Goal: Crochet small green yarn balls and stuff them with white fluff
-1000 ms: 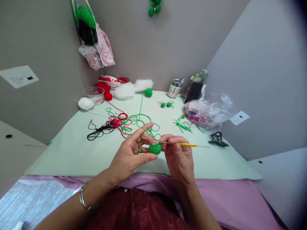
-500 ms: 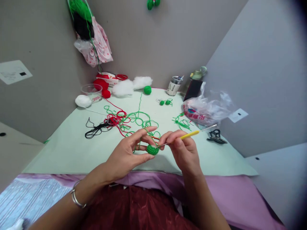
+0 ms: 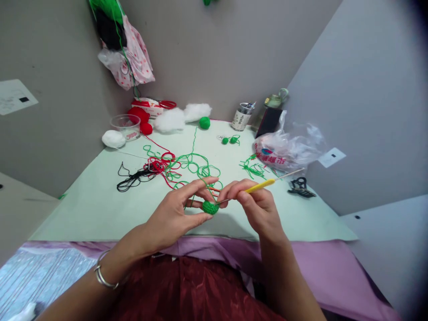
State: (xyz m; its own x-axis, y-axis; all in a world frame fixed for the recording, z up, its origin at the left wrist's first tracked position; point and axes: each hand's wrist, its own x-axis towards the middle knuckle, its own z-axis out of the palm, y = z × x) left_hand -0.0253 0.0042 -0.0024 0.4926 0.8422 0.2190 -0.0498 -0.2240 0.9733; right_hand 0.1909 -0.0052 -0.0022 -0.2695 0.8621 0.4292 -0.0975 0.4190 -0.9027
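Between the thumb and fingers of my left hand (image 3: pixel 177 209) is a small round green crochet piece (image 3: pixel 210 207). Green yarn (image 3: pixel 207 185) runs from it up over my raised left index finger. My right hand (image 3: pixel 257 205) grips a crochet hook (image 3: pixel 260 186) by its yellow handle, and the hook's metal tip meets the top edge of the crochet piece. The hook's other thin metal end points up to the right. Loose green yarn (image 3: pixel 203 167) lies in loops on the table behind my hands.
Tangled red yarn (image 3: pixel 160 164) and black yarn (image 3: pixel 133 178) lie left. At the back are a clear tub (image 3: pixel 125 127), white stuffing (image 3: pixel 170 120), a green yarn ball (image 3: pixel 204 123) and a pen holder (image 3: pixel 242 117). A plastic bag (image 3: pixel 287 147) and black claw clip (image 3: pixel 301 187) sit right.
The view has shifted slightly. The hook has turned a little, its far end now pointing higher, with its tip still at the crochet piece. Both hands keep their hold.
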